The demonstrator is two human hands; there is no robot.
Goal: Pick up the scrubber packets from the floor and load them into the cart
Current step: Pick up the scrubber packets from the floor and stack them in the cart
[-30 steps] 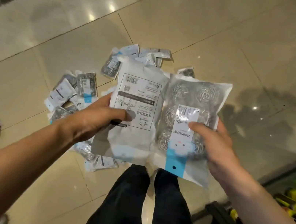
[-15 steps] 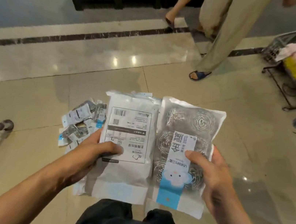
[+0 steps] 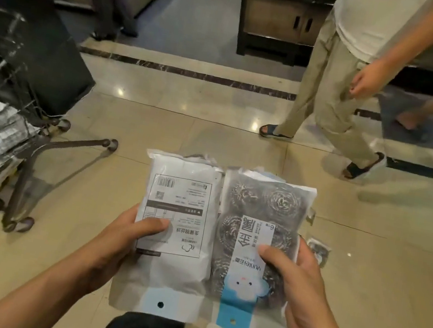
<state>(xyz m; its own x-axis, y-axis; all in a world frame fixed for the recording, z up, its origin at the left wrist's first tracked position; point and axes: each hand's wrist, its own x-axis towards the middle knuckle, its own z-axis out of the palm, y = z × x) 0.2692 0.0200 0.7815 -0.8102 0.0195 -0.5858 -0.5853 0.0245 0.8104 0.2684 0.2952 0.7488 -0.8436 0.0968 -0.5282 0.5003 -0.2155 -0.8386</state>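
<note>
Two scrubber packets are held up side by side over the floor [image 3: 362, 270], edges touching, neither yet in the cart. The left packet [image 3: 177, 231] is gripped by the left hand [image 3: 120, 236], thumb pressed across its printed back; the right packet [image 3: 257, 243] is gripped by the right hand [image 3: 301, 283], thumb laid on its front label. More packets seem to be stacked behind each, judged from edges showing at the top. The wire cart [image 3: 3, 137] is seen at the left, already loaded with silvery packets, so part of the job is judged done. One small packet [image 3: 317, 249] is seen lying on the tiles just beside the right hand; whether others remain there cannot be told.

On the right packet, steel wool balls are visible through clear film, with an upside-down label reading "yunlei", a "6", large Chinese characters and a cartoon cloud on blue. On the left packet a barcode, a QR code and small Chinese text are printed, too fine to be read
</note>
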